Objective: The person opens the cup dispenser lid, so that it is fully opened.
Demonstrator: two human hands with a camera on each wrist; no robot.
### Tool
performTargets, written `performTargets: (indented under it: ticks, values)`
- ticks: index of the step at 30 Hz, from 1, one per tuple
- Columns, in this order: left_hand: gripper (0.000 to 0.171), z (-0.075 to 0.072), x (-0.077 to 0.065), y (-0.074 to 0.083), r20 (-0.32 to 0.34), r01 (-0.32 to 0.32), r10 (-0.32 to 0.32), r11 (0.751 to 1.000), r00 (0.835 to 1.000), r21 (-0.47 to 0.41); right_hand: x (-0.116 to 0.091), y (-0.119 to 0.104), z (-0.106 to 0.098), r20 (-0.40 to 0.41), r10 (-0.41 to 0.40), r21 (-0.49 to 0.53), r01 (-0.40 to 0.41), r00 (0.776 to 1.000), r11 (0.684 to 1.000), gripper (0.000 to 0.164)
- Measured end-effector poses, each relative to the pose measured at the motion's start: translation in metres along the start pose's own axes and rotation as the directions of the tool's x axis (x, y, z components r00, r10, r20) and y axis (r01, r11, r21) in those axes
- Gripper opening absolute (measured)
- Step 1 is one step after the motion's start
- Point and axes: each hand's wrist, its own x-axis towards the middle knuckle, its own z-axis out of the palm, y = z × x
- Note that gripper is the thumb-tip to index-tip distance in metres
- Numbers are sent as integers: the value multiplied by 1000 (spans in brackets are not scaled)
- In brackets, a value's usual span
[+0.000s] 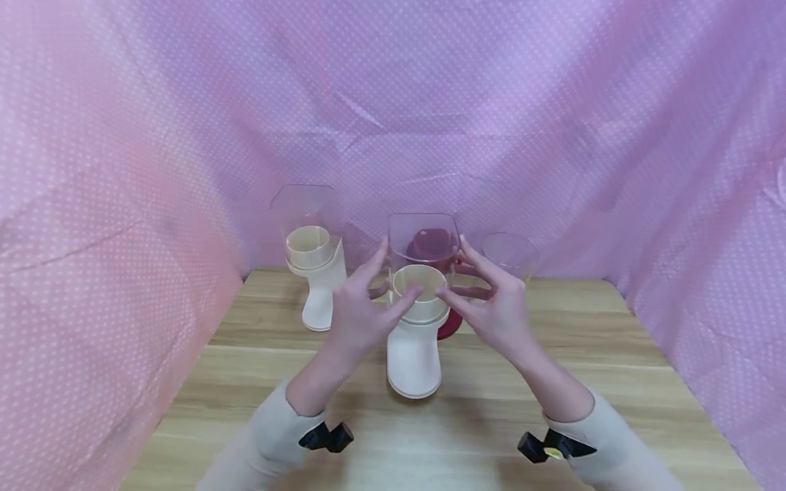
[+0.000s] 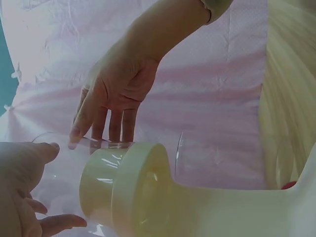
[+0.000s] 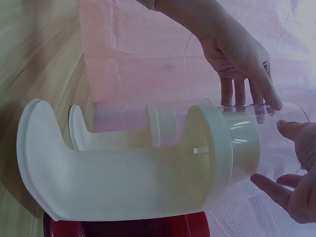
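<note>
A clear canister with a cream collar stands upright on a white stand, in the middle of the table. My left hand holds the canister from the left, its thumb in front and its fingers along the side. On the other side my right hand holds it likewise, thumb towards me. Both thumbs lie near the cream collar, seen through the clear wall. In the right wrist view, the white stand curves down to a rounded foot.
A similar white stand with a clear top is at the back left. Behind the held canister stands a red stand, partly hidden. A clear round container is behind my right hand. Pink dotted cloth surrounds the wooden table.
</note>
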Motion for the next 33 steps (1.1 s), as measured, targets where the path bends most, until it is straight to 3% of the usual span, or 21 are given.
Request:
performTargets:
  ticks: [11, 18, 33]
  values:
    - [84, 18, -17, 6, 12, -69, 69, 997, 998, -26, -26, 3, -21, -34, -46, -6, 46, 998, 999, 87]
    - [87, 21, -27, 8, 28, -34, 36, 997, 999, -66, -37, 5, -25, -39, -61, -4, 61, 997, 998, 86]
    - [86, 21, -35, 10, 3, -62, 62, 993, 998, -100, -47, 4, -26, -54, -52, 30, 54, 997, 998, 87]
